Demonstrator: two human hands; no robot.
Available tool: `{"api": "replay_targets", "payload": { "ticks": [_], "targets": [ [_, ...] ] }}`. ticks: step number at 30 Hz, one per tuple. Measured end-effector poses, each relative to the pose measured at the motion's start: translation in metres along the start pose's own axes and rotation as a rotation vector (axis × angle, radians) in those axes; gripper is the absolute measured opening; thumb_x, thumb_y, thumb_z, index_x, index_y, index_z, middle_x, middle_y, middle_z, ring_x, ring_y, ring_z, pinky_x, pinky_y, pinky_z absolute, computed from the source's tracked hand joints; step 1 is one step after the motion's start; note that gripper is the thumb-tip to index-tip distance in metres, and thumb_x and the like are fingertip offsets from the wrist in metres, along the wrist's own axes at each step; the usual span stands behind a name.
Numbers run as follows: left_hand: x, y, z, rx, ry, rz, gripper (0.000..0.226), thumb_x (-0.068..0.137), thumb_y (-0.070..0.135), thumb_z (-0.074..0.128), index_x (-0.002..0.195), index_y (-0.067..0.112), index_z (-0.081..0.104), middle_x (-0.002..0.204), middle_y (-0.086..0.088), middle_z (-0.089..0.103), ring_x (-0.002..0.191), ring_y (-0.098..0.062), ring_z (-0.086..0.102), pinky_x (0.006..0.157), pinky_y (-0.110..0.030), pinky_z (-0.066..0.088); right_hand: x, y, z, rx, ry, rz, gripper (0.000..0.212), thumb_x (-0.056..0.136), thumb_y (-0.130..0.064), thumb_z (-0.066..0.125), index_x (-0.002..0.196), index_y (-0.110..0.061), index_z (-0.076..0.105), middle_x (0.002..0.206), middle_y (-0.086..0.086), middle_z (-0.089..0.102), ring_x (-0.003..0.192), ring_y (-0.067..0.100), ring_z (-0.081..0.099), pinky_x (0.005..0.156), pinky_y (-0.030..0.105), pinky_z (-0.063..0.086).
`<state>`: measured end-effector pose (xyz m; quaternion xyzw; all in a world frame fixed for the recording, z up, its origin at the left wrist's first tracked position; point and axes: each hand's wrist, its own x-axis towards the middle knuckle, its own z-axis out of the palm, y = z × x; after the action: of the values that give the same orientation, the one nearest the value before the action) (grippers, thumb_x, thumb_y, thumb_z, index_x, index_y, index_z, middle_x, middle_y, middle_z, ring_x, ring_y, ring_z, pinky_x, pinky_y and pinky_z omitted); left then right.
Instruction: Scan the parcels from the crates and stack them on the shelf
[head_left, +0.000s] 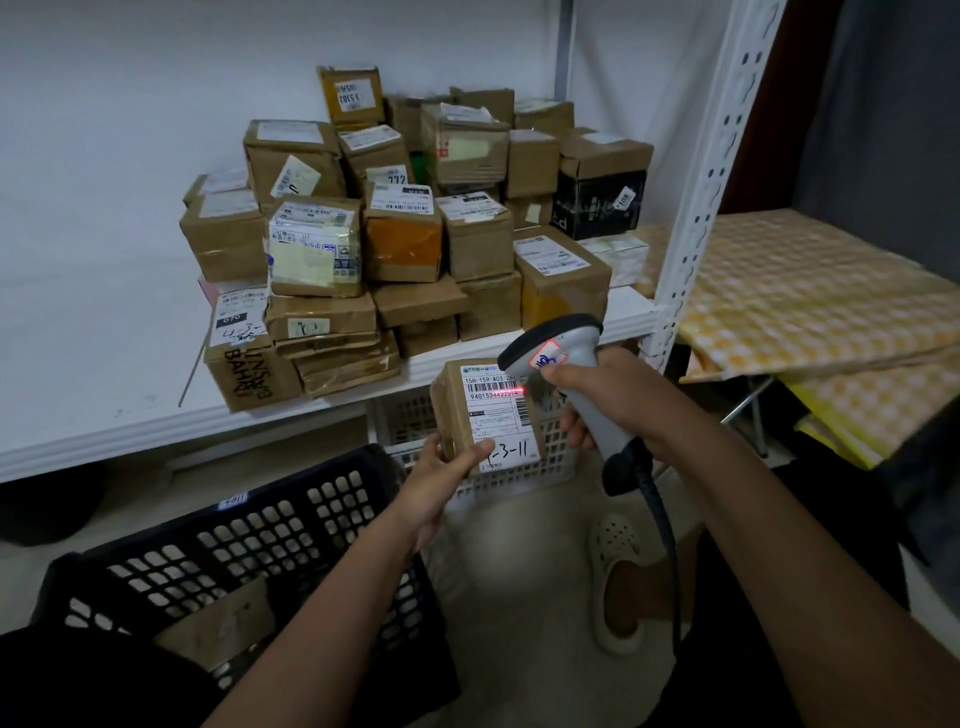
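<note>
Left hand (441, 480) gripping 1 parcel (488, 415) upright, label facing near, right hand (608, 397) clasping scanner (576, 374) just right of it, shelf (322, 400) pile directly beyond, nearer the left.

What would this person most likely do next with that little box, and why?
Probably lift the box onto the shelf beside the stacked parcels. The scanner in the right hand already casts its red line across the barcode, so scanning looks under way, and the left hand grips the box just below the shelf edge.
</note>
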<state>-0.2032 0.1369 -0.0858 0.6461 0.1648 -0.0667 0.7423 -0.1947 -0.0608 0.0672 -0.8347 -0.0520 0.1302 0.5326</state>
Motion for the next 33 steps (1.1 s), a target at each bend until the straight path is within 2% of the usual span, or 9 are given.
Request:
{"api": "replay_targets", "payload": {
  "ticks": [3,9,15,19,22,27,30,33],
  "targets": [
    [-0.001,0.001,0.001,0.014,-0.004,0.001,0.098,0.082,0.035,0.079,0.156,0.015,0.018,0.107,0.011,0.061,0.098,-0.001,0.058,0.098,-0.031,0.037,-0.002,-0.001,0.0,-0.001,-0.001,-0.009,0.037,0.096,-0.028,0.06,0.096,0.009,0.064,0.061,0.017,0.065,0.045,0.022,0.062,0.042,0.023,0.046],
    [-0.002,0.002,0.004,0.035,-0.015,0.018,0.092,0.082,0.034,0.079,0.154,0.017,0.023,0.113,0.01,0.063,0.101,-0.002,0.059,0.094,-0.03,0.038,-0.003,-0.003,0.0,0.004,0.018,-0.024,0.034,0.096,-0.028,0.06,0.092,0.005,0.064,0.06,0.015,0.065,0.044,0.022,0.062,0.042,0.023,0.046],
    [-0.007,0.005,0.004,0.039,-0.018,0.027,0.097,0.071,0.043,0.082,0.149,0.018,0.032,0.126,0.001,0.066,0.11,-0.01,0.063,0.082,-0.023,0.045,-0.003,-0.003,-0.001,0.016,0.024,-0.038,0.032,0.096,-0.027,0.06,0.083,0.002,0.063,0.058,0.014,0.065,0.044,0.022,0.061,0.042,0.023,0.046],
    [-0.015,0.008,0.005,0.014,-0.047,0.022,0.095,0.071,0.041,0.081,0.149,0.017,0.032,0.126,-0.001,0.066,0.112,-0.015,0.063,0.1,-0.033,0.046,-0.002,0.002,-0.002,0.042,0.047,-0.055,0.035,0.096,-0.03,0.059,0.085,0.002,0.064,0.06,0.015,0.067,0.047,0.023,0.062,0.043,0.023,0.046],
    [-0.023,0.016,0.01,-0.024,-0.071,0.01,0.096,0.072,0.041,0.08,0.152,0.023,0.03,0.128,-0.005,0.066,0.108,-0.015,0.064,0.107,-0.037,0.044,0.001,0.008,-0.008,0.117,0.144,-0.081,0.036,0.097,-0.032,0.059,0.081,0.0,0.063,0.059,0.014,0.067,0.049,0.025,0.063,0.044,0.023,0.046],
    [-0.035,0.054,0.035,-0.037,-0.165,0.067,0.102,0.068,0.042,0.081,0.154,0.027,0.028,0.112,0.002,0.075,0.106,-0.014,0.067,0.101,-0.034,0.046,0.011,0.013,-0.033,0.28,0.4,-0.161,0.032,0.097,-0.029,0.06,0.077,-0.004,0.064,0.055,0.01,0.066,0.043,0.022,0.06,0.046,0.025,0.047],
    [-0.032,0.083,0.055,-0.067,-0.167,0.122,0.088,0.075,0.035,0.078,0.15,0.027,0.031,0.105,0.005,0.077,0.098,-0.013,0.072,0.096,-0.034,0.048,0.017,0.015,-0.048,0.337,0.524,-0.265,0.029,0.096,-0.029,0.061,0.075,-0.009,0.065,0.056,0.007,0.066,0.043,0.019,0.06,0.047,0.028,0.049],
    [-0.018,0.115,0.076,-0.113,-0.125,0.106,0.082,0.084,0.036,0.076,0.15,0.024,0.03,0.117,-0.003,0.072,0.104,-0.021,0.069,0.101,-0.041,0.049,0.028,0.013,-0.061,0.353,0.628,-0.311,0.03,0.096,-0.033,0.061,0.08,-0.007,0.067,0.059,0.006,0.067,0.05,0.022,0.066,0.05,0.028,0.051]
  ]
}}
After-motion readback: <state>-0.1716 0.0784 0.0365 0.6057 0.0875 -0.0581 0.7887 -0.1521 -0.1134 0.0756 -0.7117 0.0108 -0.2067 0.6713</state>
